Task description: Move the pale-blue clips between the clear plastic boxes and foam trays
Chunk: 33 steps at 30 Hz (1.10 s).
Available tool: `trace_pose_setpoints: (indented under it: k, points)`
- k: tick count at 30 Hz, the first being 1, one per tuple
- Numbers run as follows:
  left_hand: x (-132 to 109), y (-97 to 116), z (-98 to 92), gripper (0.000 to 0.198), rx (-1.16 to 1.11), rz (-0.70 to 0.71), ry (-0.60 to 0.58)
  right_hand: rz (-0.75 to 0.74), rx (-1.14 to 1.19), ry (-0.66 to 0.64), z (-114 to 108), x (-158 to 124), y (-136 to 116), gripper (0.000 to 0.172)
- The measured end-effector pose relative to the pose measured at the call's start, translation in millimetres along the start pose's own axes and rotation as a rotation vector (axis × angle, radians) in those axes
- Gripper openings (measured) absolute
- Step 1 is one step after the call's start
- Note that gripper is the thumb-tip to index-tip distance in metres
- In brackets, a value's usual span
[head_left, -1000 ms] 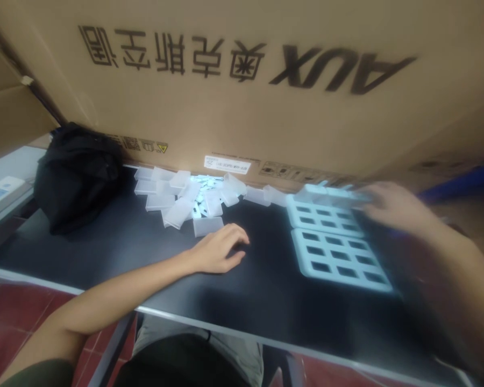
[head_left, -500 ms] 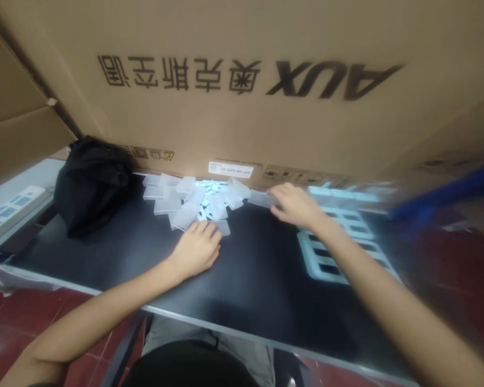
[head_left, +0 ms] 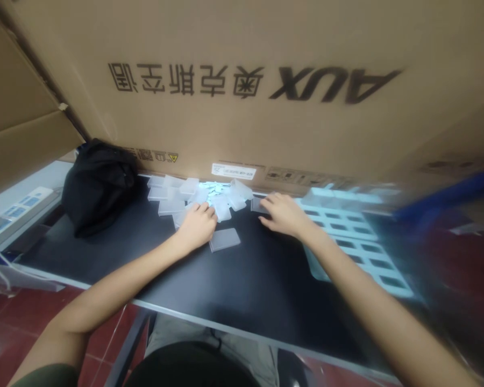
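Head view: I am watching a frosted box (head_left: 226, 240) lying just right of the nearer left hand (head_left: 197, 226), long axis running sideways, that hand curling with its grip hidden, while the right hand (head_left: 282, 214), thumb and fingers parted, is overlapping another box (head_left: 257, 205).

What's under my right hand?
Beside and partly beneath your right hand, some of a translucent plastic case shows on the black tabletop. The hand covers whatever else is there, so I can't tell.
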<state>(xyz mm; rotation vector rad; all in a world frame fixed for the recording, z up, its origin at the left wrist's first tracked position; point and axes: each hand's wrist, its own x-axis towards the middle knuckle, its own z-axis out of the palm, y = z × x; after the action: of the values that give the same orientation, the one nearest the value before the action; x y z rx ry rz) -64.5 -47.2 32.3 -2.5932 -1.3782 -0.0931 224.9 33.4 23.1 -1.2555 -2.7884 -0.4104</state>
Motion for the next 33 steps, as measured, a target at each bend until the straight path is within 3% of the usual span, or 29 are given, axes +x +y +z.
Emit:
trace_pose_setpoints:
  k: [9,18,22,25,28,33]
  points:
    - [15,0,0.1,0.018,-0.126,0.058,-0.055,-0.024,0.059,0.038,1,-12,-9,0.023]
    - [27,-4,-16.5,0.02,-0.152,0.075,-0.149,0.031,0.223,-0.081,-1,-21,-10,0.032]
    - [20,-2,-23.4,0.029,-0.427,-0.005,-0.038,0.08,0.367,-0.001,-3,-30,-11,0.033]
    - [16,8,-19.7,0.018,-0.766,-0.056,0.124,0.096,0.538,0.167,-11,-42,-17,0.037]
    - [16,24,-12.4,0.012,-0.989,-0.199,0.258,0.073,0.703,0.305,-27,-52,-30,0.038]
    - [18,46,-5.9,0.015,-1.187,-0.315,0.304,-0.012,0.822,0.421,-44,-57,-58,0.041]
